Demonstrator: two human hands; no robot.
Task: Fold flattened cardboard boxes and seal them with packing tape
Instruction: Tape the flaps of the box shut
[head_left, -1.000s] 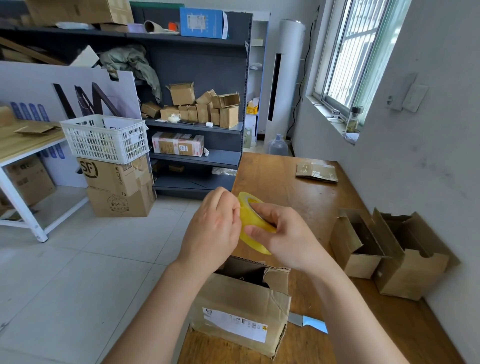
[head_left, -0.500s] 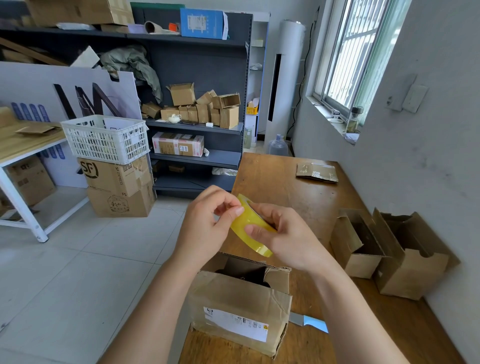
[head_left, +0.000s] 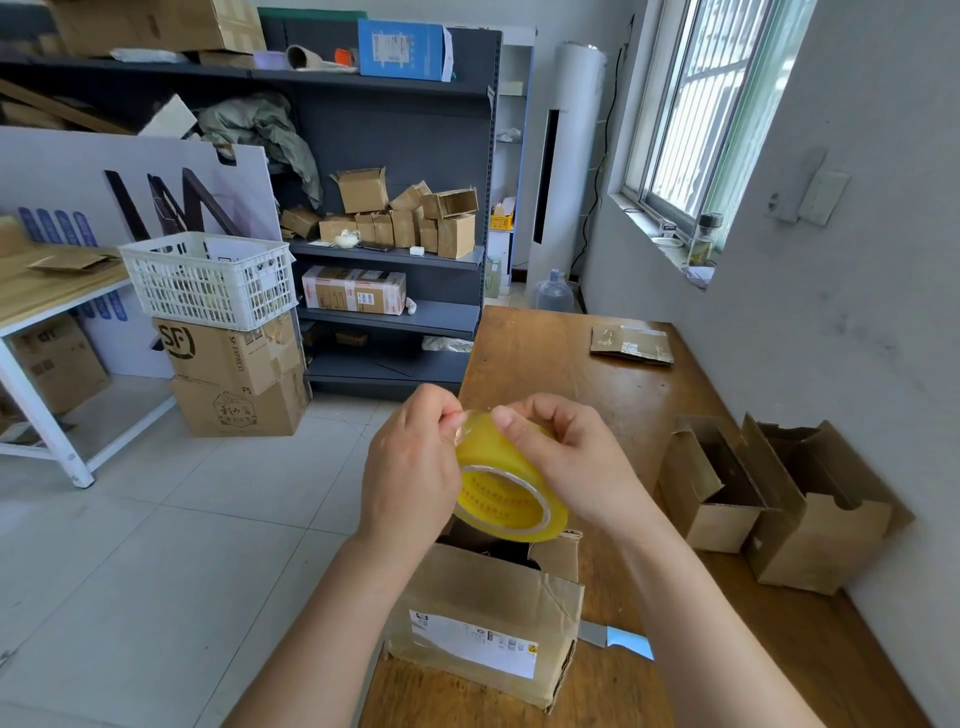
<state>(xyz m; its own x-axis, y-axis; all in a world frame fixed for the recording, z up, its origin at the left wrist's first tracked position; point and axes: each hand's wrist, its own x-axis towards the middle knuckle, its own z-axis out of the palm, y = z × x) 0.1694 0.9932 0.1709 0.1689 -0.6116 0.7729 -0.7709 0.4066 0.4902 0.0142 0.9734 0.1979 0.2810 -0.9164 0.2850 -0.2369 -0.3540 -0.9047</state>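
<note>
- Above the near end of the table (head_left: 545, 364), both hands hold the tape roll (head_left: 506, 483) in the air, just over the open box (head_left: 483, 608).
- Right hand (head_left: 571, 467) grips the roll, with the thumb pressed on its outer face and the fingers curled behind. Left hand (head_left: 410, 467) pinches the loose tape end near the top of the roll.
- Roll looks light and rigid, its film slick on one side and sticky on the other. It is best held by the rim or core, with the free end kept in a fingertip pinch so it cannot fold onto itself.
- Box is thin, creased cardboard: light, bendy and likely to slide on the wood. Press its flaps near the folds.
- Hidden: the right fingers behind the roll, and the box's inside and far flaps under the hands. The film is clear, so how much tape is lifted is hard to make out.
- Knife (head_left: 618, 639) lies just beside the box, partly behind it.
</note>
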